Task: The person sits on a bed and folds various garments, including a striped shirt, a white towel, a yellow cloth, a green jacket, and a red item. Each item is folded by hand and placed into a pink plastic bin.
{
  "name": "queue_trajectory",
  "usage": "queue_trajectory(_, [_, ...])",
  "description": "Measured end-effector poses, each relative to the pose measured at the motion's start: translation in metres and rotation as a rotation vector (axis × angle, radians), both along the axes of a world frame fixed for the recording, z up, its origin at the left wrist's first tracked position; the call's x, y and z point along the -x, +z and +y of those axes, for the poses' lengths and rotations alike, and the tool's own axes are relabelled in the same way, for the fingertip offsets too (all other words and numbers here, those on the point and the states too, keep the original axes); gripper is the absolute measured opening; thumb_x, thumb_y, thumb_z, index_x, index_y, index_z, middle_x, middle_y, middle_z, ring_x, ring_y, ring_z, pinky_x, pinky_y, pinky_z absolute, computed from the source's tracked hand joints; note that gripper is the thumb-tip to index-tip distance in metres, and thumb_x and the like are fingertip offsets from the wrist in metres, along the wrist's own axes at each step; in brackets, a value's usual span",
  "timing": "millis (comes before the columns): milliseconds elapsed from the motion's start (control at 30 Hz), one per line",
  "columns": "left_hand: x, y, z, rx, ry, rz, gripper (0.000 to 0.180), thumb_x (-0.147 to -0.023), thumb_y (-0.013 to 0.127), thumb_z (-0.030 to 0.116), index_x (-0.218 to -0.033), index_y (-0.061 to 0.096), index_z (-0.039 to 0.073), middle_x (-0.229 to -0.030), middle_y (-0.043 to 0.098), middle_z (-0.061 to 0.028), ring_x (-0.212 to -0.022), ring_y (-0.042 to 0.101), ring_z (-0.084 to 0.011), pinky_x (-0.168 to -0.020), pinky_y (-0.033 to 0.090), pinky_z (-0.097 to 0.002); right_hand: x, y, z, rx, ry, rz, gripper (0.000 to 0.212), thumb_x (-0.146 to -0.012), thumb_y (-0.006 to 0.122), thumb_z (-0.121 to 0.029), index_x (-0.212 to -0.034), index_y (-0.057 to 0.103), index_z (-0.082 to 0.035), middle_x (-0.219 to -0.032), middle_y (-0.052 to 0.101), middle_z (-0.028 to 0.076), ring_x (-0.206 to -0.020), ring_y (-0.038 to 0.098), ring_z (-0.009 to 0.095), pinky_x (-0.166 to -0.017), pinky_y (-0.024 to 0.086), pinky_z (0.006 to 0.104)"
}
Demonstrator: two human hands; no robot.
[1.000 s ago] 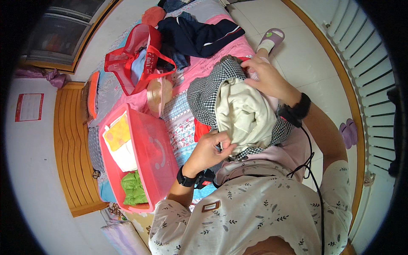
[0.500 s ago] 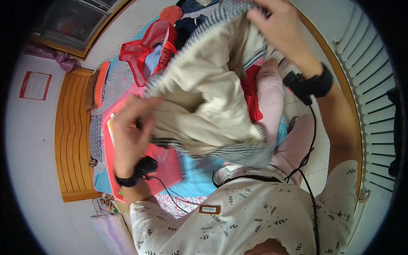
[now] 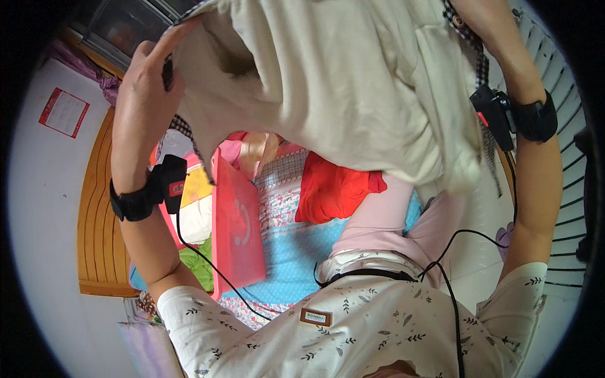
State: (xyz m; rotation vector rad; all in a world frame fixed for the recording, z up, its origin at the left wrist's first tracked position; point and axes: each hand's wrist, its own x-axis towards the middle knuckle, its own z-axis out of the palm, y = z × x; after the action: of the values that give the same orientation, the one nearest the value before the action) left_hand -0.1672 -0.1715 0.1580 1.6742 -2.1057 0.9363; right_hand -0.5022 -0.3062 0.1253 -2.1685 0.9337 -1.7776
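Observation:
A cream garment with black-and-white checked edging hangs spread out across the top of the view. Its upper part runs out of the picture. My left hand is closed on its left checked edge. Over at the upper right, my right hand grips the opposite edge beside a button; part of that hand is cut off by the picture's top. Below the hanging cloth, a red piece of fabric lies against my pink-trousered leg.
Left of my lap stands a pink plastic bin holding folded cloth, including a green piece. It rests on a bed with a blue dotted cover. A wooden headboard is at left, a white radiator at right.
Both hands have risen and moved apart, spreading the garment wider and higher. The pink bin and red fabric show more, while the red mesh bag is now hidden behind the garment.

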Motion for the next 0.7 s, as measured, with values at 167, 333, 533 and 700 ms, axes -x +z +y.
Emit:
queue_trajectory(167, [0.003,-0.010,-0.010,-0.032,-0.112,0.066,0.060,-0.078,0.055,-0.010,-0.129,0.059,0.021,-0.098,0.057,-0.0123,-0.081,0.058,-0.0306,-0.078,0.049,-0.0366,0.014,-0.013,0.005,-0.163,-0.071,0.040,0.021,-0.079,0.056,-0.008,-0.087,0.071,0.004,-0.068,0.065,0.004,-0.061,0.057,0.009,-0.056,0.044,0.0256])
queue_trajectory(333, [0.005,-0.017,-0.003,-0.089,-0.152,0.162,0.053,-0.077,0.052,-0.012,-0.124,0.061,0.011,-0.112,0.064,-0.0145,-0.099,0.061,-0.0342,-0.087,0.049,-0.0361,0.044,-0.039,-0.022,-0.210,-0.043,0.168,0.020,-0.082,0.059,-0.010,-0.096,0.069,-0.001,-0.079,0.065,0.003,-0.073,0.059,0.009,-0.066,0.046,0.0237])
queue_trajectory(533, [0.014,-0.023,0.031,-0.148,-0.184,0.275,0.053,-0.072,0.047,-0.015,-0.120,0.062,0.003,-0.118,0.065,-0.0128,-0.109,0.062,-0.0286,-0.096,0.045,-0.0315,0.095,-0.073,-0.029,-0.017,-0.114,0.343,0.029,-0.096,0.058,-0.027,-0.120,0.066,-0.013,-0.103,0.067,0.002,-0.093,0.061,0.010,-0.084,0.047,0.0234])
queue_trajectory(700, [0.021,-0.012,0.067,-0.351,-0.198,0.545,0.056,-0.064,0.041,-0.017,-0.114,0.064,-0.003,-0.116,0.066,-0.0096,-0.114,0.059,-0.0192,-0.103,0.039,-0.0286,0.091,-0.055,-0.003,0.055,-0.151,0.281,0.033,-0.092,0.064,-0.029,-0.118,0.066,-0.010,-0.101,0.068,0.003,-0.085,0.062,0.012,-0.074,0.050,0.0249])
